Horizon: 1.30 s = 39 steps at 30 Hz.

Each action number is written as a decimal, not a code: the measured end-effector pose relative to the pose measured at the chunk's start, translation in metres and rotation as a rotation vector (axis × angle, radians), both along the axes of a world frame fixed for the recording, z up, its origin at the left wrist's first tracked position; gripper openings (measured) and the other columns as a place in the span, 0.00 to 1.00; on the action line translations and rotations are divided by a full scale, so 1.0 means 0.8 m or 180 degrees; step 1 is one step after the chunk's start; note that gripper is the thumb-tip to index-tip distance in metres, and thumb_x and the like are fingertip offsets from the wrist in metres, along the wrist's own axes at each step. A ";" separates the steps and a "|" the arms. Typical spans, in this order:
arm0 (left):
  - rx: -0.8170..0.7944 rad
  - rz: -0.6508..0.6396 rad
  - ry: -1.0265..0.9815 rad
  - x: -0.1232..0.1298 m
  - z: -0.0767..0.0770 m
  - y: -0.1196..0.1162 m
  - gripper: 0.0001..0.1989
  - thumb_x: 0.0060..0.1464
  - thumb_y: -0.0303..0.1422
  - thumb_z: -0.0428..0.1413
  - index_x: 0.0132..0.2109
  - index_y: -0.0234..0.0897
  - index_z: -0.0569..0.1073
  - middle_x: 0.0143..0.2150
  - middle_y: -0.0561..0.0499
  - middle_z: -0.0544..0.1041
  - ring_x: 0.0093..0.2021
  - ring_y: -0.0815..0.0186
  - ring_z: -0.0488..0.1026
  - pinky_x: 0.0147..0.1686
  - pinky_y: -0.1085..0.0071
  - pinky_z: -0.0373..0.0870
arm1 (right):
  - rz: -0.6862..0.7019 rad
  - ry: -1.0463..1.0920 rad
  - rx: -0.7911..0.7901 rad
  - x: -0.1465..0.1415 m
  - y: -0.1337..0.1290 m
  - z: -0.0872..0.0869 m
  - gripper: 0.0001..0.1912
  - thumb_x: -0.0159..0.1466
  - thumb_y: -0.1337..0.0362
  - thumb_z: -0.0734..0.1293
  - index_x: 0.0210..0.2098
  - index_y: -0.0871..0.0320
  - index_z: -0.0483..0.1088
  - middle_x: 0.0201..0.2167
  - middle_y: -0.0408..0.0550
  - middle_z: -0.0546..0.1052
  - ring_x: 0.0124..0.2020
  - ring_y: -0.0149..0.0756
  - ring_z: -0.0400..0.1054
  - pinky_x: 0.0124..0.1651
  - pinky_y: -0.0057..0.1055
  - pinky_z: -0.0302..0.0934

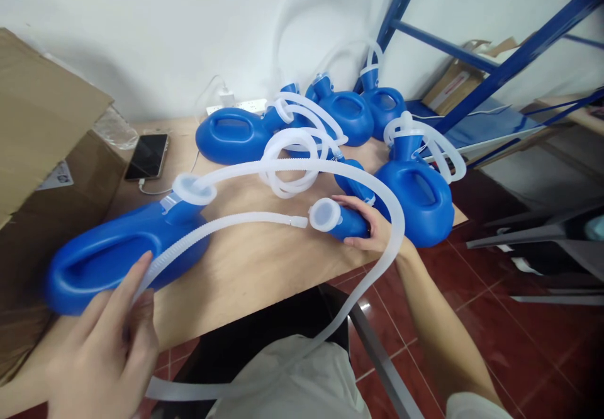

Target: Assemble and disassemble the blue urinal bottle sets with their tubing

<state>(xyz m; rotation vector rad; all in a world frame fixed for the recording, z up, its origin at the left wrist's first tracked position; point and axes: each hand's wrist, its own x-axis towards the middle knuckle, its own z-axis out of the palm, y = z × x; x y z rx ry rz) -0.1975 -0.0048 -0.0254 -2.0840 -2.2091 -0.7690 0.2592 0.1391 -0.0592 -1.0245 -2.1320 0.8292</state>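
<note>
The wall is bright, right corners dark

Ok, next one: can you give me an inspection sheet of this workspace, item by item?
Surface: light wooden tabletop, crowded toward the back.
Job's things: blue bottle lying at left, white tube running from its lid; white-capped blue piece, partly hidden; other blue bottles behind, some with looped tubes.
Clutter: phone, clear plastic, cardboard box.
Hands: left hand pinches the white tube; right hand grips the white-capped blue piece.
Cables: white cable plugged into the phone; charger in the power strip.
Surroundings: white wall, blue shelf, red tiled floor.
</note>
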 end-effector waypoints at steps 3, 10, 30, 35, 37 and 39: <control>0.0075 0.0082 0.0054 0.023 0.012 0.001 0.34 0.72 0.36 0.50 0.74 0.82 0.54 0.40 0.55 0.76 0.31 0.60 0.75 0.30 0.64 0.69 | 0.0165 -0.0067 -0.0062 -0.004 0.000 0.007 0.42 0.64 0.48 0.77 0.73 0.47 0.64 0.70 0.55 0.74 0.68 0.59 0.72 0.70 0.59 0.68; -0.0525 -0.0125 -0.0036 0.025 -0.001 -0.004 0.25 0.74 0.38 0.50 0.73 0.59 0.64 0.56 0.51 0.82 0.36 0.61 0.83 0.33 0.67 0.78 | 0.0359 -0.0368 0.0150 -0.025 0.003 0.028 0.41 0.65 0.55 0.76 0.74 0.47 0.62 0.68 0.54 0.76 0.64 0.56 0.75 0.68 0.59 0.69; -0.0352 0.0364 -0.0554 0.005 -0.011 -0.014 0.26 0.71 0.41 0.52 0.72 0.68 0.65 0.58 0.58 0.84 0.56 0.53 0.82 0.51 0.56 0.82 | 0.0145 -0.1398 0.0763 -0.043 0.022 0.007 0.36 0.69 0.59 0.71 0.75 0.44 0.63 0.69 0.54 0.74 0.66 0.57 0.72 0.67 0.64 0.71; -0.0374 0.0471 -0.0506 0.004 -0.008 -0.015 0.25 0.73 0.41 0.51 0.73 0.65 0.65 0.61 0.58 0.82 0.59 0.53 0.82 0.59 0.51 0.80 | 0.0270 -0.1377 0.0859 -0.042 0.025 0.010 0.35 0.71 0.56 0.71 0.75 0.45 0.63 0.69 0.54 0.73 0.68 0.56 0.70 0.70 0.63 0.68; -0.0432 0.0516 -0.0559 0.004 -0.010 -0.015 0.25 0.73 0.41 0.51 0.72 0.67 0.65 0.62 0.59 0.82 0.59 0.53 0.82 0.58 0.51 0.80 | 0.0289 -0.1295 0.0841 -0.042 0.025 0.015 0.35 0.72 0.54 0.72 0.75 0.46 0.63 0.69 0.55 0.72 0.69 0.56 0.70 0.70 0.64 0.68; -0.0461 0.0537 -0.0594 0.003 -0.012 -0.015 0.25 0.72 0.42 0.52 0.72 0.69 0.65 0.62 0.59 0.82 0.58 0.53 0.82 0.54 0.53 0.82 | 0.0294 -0.1219 0.0806 -0.043 0.025 0.021 0.33 0.73 0.53 0.71 0.74 0.45 0.64 0.69 0.55 0.73 0.69 0.56 0.70 0.70 0.63 0.68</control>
